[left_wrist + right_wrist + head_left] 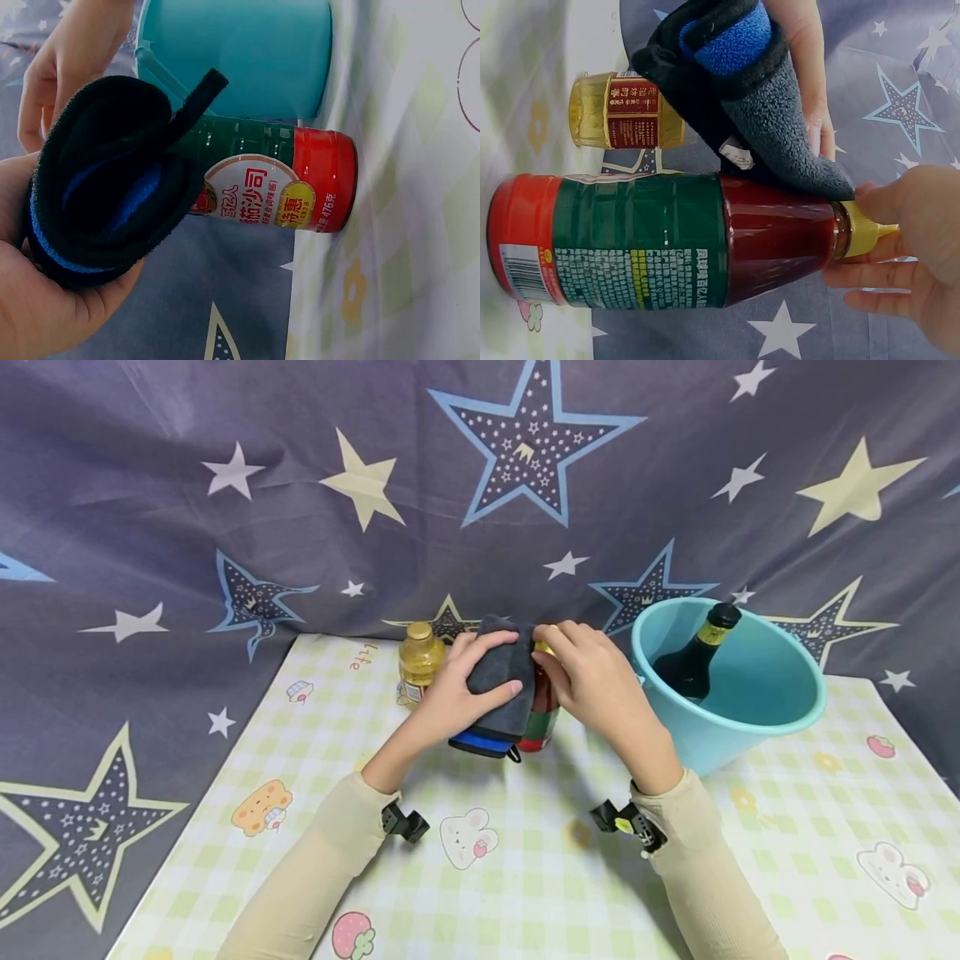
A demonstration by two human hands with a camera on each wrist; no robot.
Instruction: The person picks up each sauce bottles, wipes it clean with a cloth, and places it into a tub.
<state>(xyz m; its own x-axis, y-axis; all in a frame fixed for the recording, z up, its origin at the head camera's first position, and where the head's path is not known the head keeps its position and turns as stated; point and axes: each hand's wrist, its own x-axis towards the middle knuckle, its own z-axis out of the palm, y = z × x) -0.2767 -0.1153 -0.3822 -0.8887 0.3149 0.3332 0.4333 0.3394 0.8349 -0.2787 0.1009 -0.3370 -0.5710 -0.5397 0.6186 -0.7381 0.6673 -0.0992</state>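
My left hand (pixel 450 693) grips a folded towel (pixel 498 685), dark grey outside with blue showing in its folds. In the right wrist view the towel (pixel 780 120) lies up against the shoulder of a ketchup bottle (pixel 645 240), which stands upright on the table. That bottle has red contents, a green label and a red base band. At its top, the thumb and fingers of my right hand (pixel 596 681) hold the yellow cap (pixel 861 231). From above, towel and hands hide much of the bottle; its lower part (pixel 540 722) shows beside the towel.
A yellow oil bottle (pixel 420 662) stands at the back, left of the towel. On the right is a light blue bucket (pixel 697 739) with a dark bottle (pixel 688 664) leaning inside. A star-patterned curtain (pixel 285 510) hangs behind the checked tablecloth (pixel 525 877).
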